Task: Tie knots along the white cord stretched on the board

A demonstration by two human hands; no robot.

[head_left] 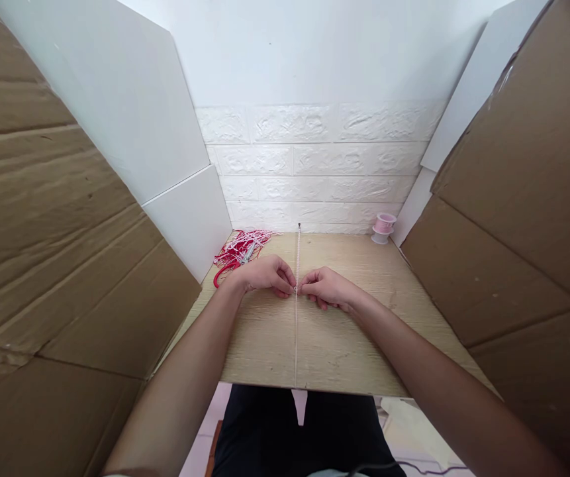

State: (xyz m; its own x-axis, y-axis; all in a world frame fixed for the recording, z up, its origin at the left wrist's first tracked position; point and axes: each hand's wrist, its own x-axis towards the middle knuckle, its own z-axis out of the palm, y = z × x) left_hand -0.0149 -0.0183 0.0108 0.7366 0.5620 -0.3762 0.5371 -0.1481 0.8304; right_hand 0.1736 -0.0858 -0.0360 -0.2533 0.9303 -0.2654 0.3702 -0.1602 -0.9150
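A pale cord (295,338) runs taut down the middle of the wooden board, from a small dark hook (299,225) at the back to the front edge. Its far stretch is a thicker, knotted pink-and-white braid (298,255). Just left of the cord, my left hand (273,274) is closed in a pinch on thin thread. My right hand (327,287) pinches from the other side, thumb against forefinger. Between the two sets of fingertips a tiny loop shows on the cord. The fine strands inside the pinches are too small to follow.
Behind my left hand lies a heap of red and pink-white cords (245,245) with red-handled scissors (226,270) on it. Two thread spools (384,224), one pink, stand at the back right. Cardboard walls (66,252) flank the board (354,344); a white brick-patterned wall closes the back.
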